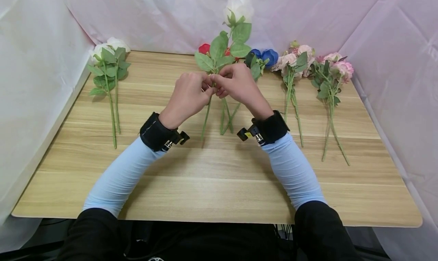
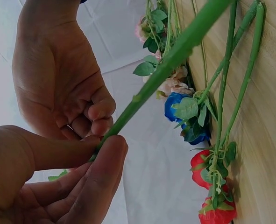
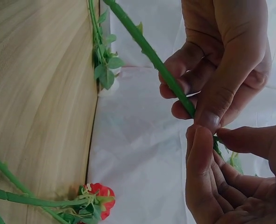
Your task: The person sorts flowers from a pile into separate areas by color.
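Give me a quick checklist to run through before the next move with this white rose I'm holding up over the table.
1. Left hand pinches the white rose stem: ok, thumb and fingers close on it in the left wrist view.
2. Right hand pinches the same stem: ok.
3. Rose is lifted off the table: ok, bloom stands above the back edge.
4. Red roses and blue roses lie undisturbed behind the hands: ok.
5. Stem end clear of the stems lying beneath: cannot tell.
6. Leaves intact below the bloom: ok.
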